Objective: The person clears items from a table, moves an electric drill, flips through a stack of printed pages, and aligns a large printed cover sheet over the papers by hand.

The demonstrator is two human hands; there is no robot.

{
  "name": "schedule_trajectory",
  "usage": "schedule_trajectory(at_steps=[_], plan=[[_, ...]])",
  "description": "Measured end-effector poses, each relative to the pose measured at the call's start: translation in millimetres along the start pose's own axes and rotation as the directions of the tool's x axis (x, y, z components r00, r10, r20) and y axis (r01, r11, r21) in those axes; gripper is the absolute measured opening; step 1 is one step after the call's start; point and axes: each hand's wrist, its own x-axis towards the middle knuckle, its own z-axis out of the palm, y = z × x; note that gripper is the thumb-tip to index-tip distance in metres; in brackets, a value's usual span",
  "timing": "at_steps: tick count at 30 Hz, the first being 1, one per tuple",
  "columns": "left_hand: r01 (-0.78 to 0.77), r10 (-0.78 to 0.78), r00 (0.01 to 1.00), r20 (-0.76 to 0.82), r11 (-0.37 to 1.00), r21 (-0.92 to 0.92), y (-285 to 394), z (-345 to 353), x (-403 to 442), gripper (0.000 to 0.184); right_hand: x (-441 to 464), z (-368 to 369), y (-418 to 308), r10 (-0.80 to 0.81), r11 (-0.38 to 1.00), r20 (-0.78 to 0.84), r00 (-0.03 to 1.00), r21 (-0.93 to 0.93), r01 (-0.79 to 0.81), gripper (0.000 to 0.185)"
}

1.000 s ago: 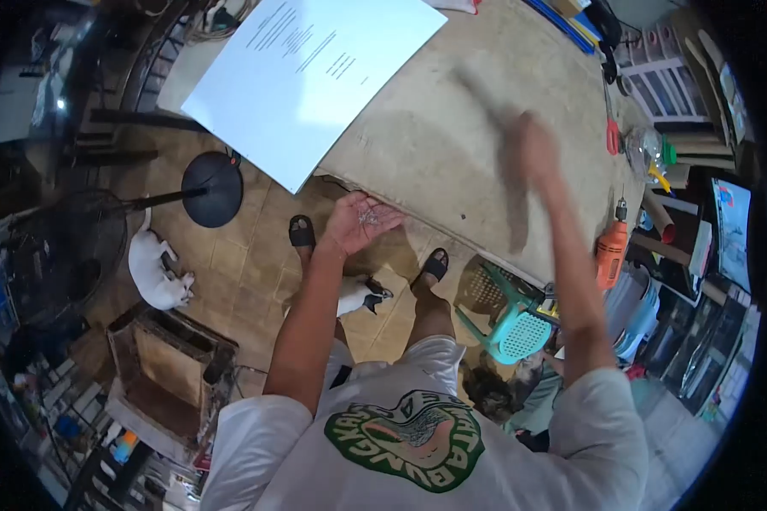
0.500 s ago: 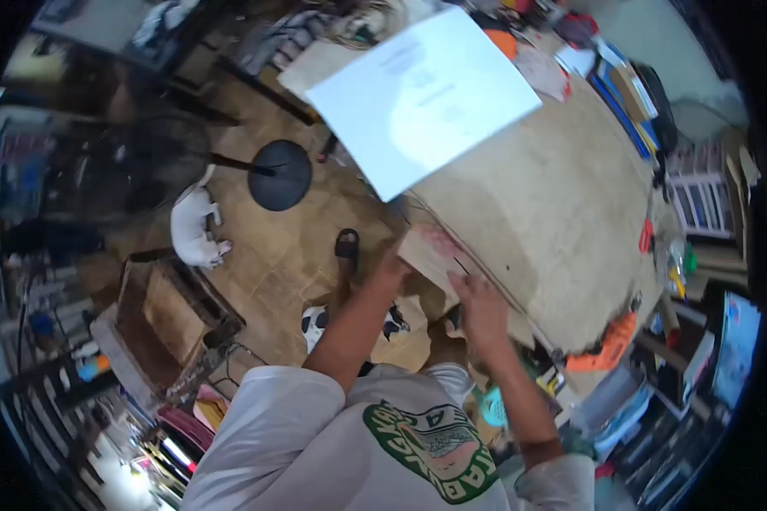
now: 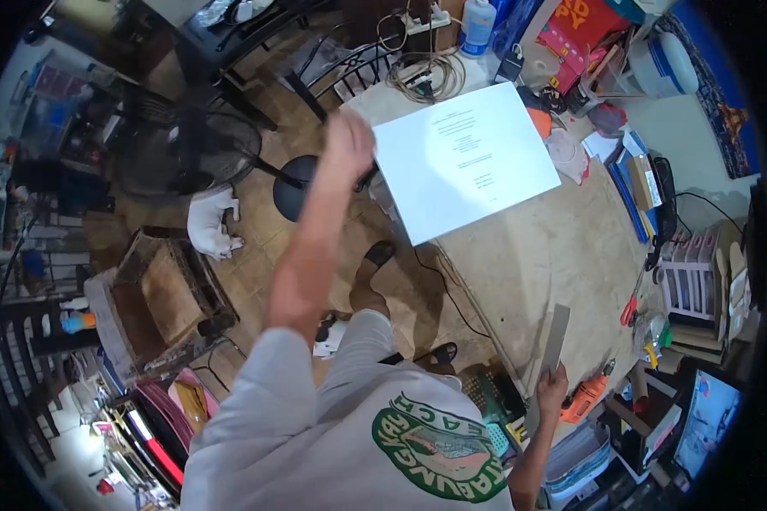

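My left hand [image 3: 349, 143] is raised beside the left edge of a white printed sheet [image 3: 464, 162]. Its fingers look curled, slightly blurred, and whatever may be inside is hidden. At the lower right of the table [image 3: 520, 255], my right hand [image 3: 552, 390] grips the lower end of a flat, greyish-brown strip [image 3: 558, 334], which points away from me over the tabletop. Just right of that hand lies an orange drill [image 3: 586, 396].
A coiled cable [image 3: 439, 78] lies behind the sheet. Red-handled pliers or a similar tool [image 3: 629, 311] rest at the right edge. A white animal [image 3: 211, 223] lies on the floor near a fan [image 3: 187, 153] and a wooden box [image 3: 166, 298].
My hands were together at the table's near edge and have moved apart, the left up beside the sheet, the right down with the strip. The view has shifted, showing more behind the table.
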Motion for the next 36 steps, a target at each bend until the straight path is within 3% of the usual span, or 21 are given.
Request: schedule_trajectory(at_steps=[2, 5, 7, 10, 12, 14, 15, 17, 18, 19, 21, 24, 26, 27, 29, 30, 31, 32, 33, 34, 36], plan=[[-0.186, 0.198, 0.978, -0.065, 0.97, 0.158, 93, 29, 97, 0.032, -17, 8, -6, 0.06, 0.998, -0.029, 0.998, -0.002, -0.06, 0.031], [-0.333, 0.43, 0.889, -0.158, 0.844, 0.421, 198, 49, 238, 0.041, -52, 22, -35, 0.097, 0.995, -0.096, 0.991, -0.007, -0.098, 0.03], [-0.3, 0.507, 0.838, -0.204, 0.739, 0.603, 233, 62, 295, 0.044, -71, 32, -58, 0.22, 0.95, 0.001, 0.976, 0.226, -0.214, 0.029], [-0.056, 0.452, 0.852, -0.263, 0.58, 0.813, 232, 126, 261, 0.048, -86, 46, -88, 0.367, 0.907, -0.013, 0.93, 0.228, -0.355, 0.027], [0.041, 0.375, 0.89, -0.26, 0.502, 0.864, 227, 129, 284, 0.05, -71, 40, -130, 0.47, 0.86, 0.059, 0.881, 0.197, -0.472, 0.028], [0.191, -0.112, 0.982, -0.155, 0.571, 0.799, 196, 62, 375, 0.077, -66, 46, -135, 0.474, 0.866, 0.064, 0.878, 0.143, -0.478, 0.03], [0.202, -0.124, 0.979, -0.16, 0.568, 0.797, 184, 48, 390, 0.077, -63, 44, -145, 0.484, 0.862, 0.066, 0.873, 0.135, -0.488, 0.03], [-0.1, 0.11, 0.99, 0.089, 0.097, 0.99, 174, 30, 413, 0.098, -51, 44, -162, 0.391, 0.905, 0.035, 0.92, 0.169, -0.391, 0.03], [-0.097, 0.103, 0.991, 0.087, 0.093, 0.991, 173, 25, 424, 0.098, -48, 48, -167, 0.398, 0.902, 0.038, 0.917, 0.168, -0.398, 0.03], [-0.083, -0.041, 0.995, 0.096, 0.234, 0.969, 174, 20, 433, 0.097, -49, 53, -170, 0.435, 0.877, -0.015, 0.9, 0.233, -0.42, 0.029], [-0.039, -0.195, 0.974, 0.116, 0.359, 0.933, 172, 8, 446, 0.097, -50, 59, -182, 0.486, 0.843, -0.06, 0.872, 0.296, -0.449, 0.029], [-0.395, 0.011, 0.913, 0.407, -0.219, 0.892, 166, 6, 450, 0.08, -50, 66, -196, 0.571, 0.805, -0.046, 0.82, 0.226, -0.548, 0.031], [-0.484, -0.172, 0.861, 0.479, -0.568, 0.665, 168, -15, 455, 0.075, -64, 74, -174, 0.526, 0.849, -0.077, 0.847, 0.112, -0.517, 0.031], [-0.527, -0.296, 0.835, 0.464, -0.673, 0.519, 168, -28, 462, 0.074, -79, 79, -149, 0.484, 0.873, -0.105, 0.869, -0.018, -0.488, 0.029], [-0.609, -0.487, 0.778, 0.395, -0.74, 0.286, 155, -42, 481, 0.073, -80, 83, -166, 0.388, 0.913, -0.191, 0.901, -0.055, -0.405, 0.029], [-0.637, -0.547, 0.756, 0.359, -0.741, 0.214, 144, -47, 489, 0.072, -90, 91, -157, 0.237, 0.907, -0.292, 0.926, -0.275, -0.319, 0.023], [-0.653, -0.577, 0.747, 0.33, -0.729, 0.203, 131, -42, 497, 0.071, -105, 102, -136, 0.239, 0.896, -0.311, 0.92, -0.295, -0.333, 0.023], [-0.659, -0.595, 0.745, 0.301, -0.728, 0.19, 121, -40, 504, 0.07, -68, 83, -193, 0.494, 0.862, -0.195, 0.847, -0.02, -0.507, 0.021], [-0.663, -0.609, 0.743, 0.276, -0.726, 0.184, 112, -38, 510, 0.069, -55, 81, -211, 0.54, 0.826, -0.224, 0.812, -0.043, -0.562, 0.02], [-0.659, -0.614, 0.748, 0.25, -0.731, 0.177, 106, -36, 514, 0.069, -70, 88, -178, 0.483, 0.859, -0.162, 0.86, -0.104, -0.502, 0.021], [-0.649, -0.615, 0.759, 0.212, -0.74, 0.178, 100, -38, 523, 0.067, -69, 100, -172, 0.566, 0.783, -0.275, 0.777, -0.116, -0.611, 0.02]])
